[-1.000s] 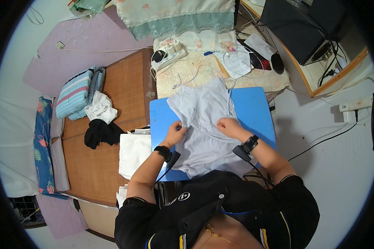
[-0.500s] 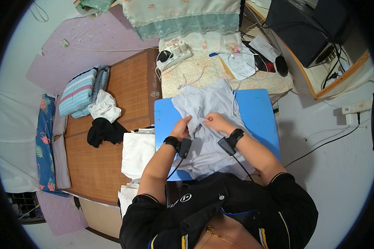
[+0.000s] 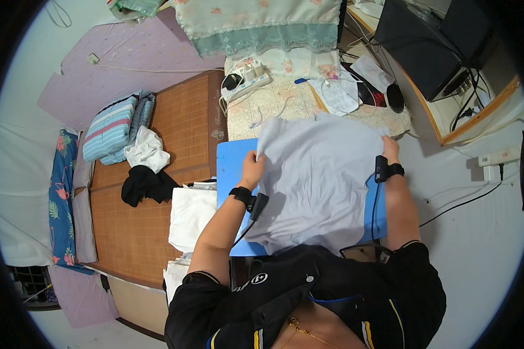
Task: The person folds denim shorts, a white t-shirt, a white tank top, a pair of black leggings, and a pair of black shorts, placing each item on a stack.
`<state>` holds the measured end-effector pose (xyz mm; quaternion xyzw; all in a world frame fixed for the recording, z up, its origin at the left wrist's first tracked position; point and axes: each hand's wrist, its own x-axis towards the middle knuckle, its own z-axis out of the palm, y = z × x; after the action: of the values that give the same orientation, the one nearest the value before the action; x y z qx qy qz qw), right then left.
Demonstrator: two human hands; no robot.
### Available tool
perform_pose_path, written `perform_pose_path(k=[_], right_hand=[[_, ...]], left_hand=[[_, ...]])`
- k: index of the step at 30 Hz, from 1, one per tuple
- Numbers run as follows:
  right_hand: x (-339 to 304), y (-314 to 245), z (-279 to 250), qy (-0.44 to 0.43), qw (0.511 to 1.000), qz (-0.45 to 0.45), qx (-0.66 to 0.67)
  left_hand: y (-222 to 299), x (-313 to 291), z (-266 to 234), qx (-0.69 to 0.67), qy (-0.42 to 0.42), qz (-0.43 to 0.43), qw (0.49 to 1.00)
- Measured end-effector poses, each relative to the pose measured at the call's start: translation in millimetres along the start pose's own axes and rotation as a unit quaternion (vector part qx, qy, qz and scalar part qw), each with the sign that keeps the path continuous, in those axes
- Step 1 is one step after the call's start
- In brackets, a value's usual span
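Garment: the wrinkled, pale lilac-grey cloth garment (image 3: pixel 317 180) lies spread over the blue rectangular counter (image 3: pixel 230 174), its near end close to the wearer's black shirt (image 3: pixel 285 291) and its far end reaching past the blue top's far edge.
Left hand: the left hand (image 3: pixel 254 167) has its fingers curled closed around the garment's left edge, thumb up.
Right hand: the right hand (image 3: pixel 389 150) pinches the far right corner, fingers folded in on the cloth; its grip underneath I cannot make out.
Spread: the hands sit wide apart on opposite sides, seemingly so the fabric stays stretched between them instead of bunching.
Folded whites: the flat, folded white cloths (image 3: pixel 192 216) sit just left of the blue counter, probably there to leave the work surface to the garment.
Bed: on the brown bamboo-matted bed (image 3: pixel 183 125), farther left, a crumpled black cloth (image 3: pixel 147 185) touches a crumpled white cloth (image 3: pixel 148 149), beside blue striped folded bedding (image 3: pixel 108 132).
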<state>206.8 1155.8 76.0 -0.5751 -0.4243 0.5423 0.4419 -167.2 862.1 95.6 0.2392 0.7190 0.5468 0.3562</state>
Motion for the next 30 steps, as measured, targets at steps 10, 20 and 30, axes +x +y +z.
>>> perform_pose_path(k=[10,20,30], right_hand=[[-50.3,15.4,7.1,-0.088,0.987,0.116,0.072],[-66.3,14.0,9.9,-0.136,0.981,0.131,0.049],[-81.6,-14.1,21.2,-0.194,0.964,0.088,-0.161]], left_hand=[[-5.2,-33.9,41.1,0.334,-0.241,0.338,0.846],[10.5,25.7,41.8,0.314,-0.118,0.103,0.936],[41.9,78.3,79.2,0.486,-0.202,0.064,0.848]])
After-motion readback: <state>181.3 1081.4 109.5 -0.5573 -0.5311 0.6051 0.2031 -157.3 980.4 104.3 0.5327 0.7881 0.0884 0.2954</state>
